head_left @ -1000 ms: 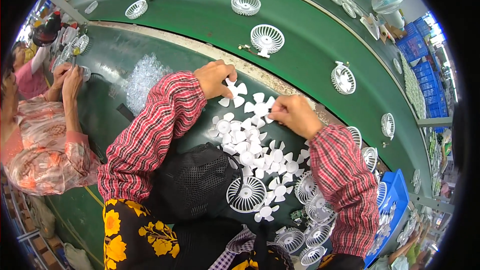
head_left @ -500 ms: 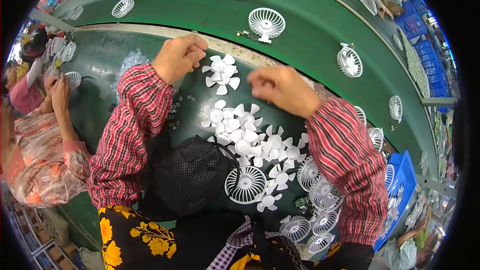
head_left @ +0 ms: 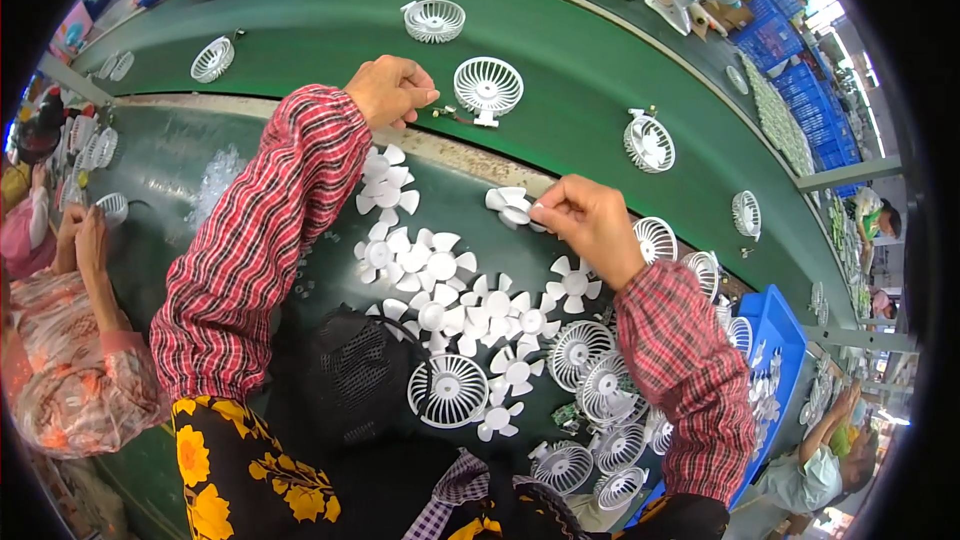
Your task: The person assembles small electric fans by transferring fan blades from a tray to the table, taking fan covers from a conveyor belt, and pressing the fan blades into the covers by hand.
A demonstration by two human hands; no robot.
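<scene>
My right hand (head_left: 592, 227) pinches the edge of a white fan blade (head_left: 509, 203) between thumb and fingers, tilting it above the table near the belt. Beyond it, my left hand (head_left: 390, 92) reaches over the belt's near edge, its fingertips pressed together. Whatever they hold, if anything, I cannot make out. Just right of that hand, a round white fan housing (head_left: 488, 86) lies on the green belt, its thin wires trailing toward my fingers. Below my left wrist, loose white fan blades (head_left: 386, 185) lie together, and a larger cluster of blades (head_left: 440, 310) spreads nearer to me.
More fan housings (head_left: 650, 143) sit along the green conveyor belt (head_left: 330, 30). A wire guard (head_left: 448, 390) and several housings (head_left: 605, 390) lie close to me, by a blue bin (head_left: 790, 340). A black mesh bag (head_left: 350, 370) stands at left-centre; a co-worker's hands (head_left: 88, 235) are farther left.
My left hand has moved forward to the belt's edge, near the housing. My right hand has taken hold of a fan blade. The whole view has shifted slightly.
</scene>
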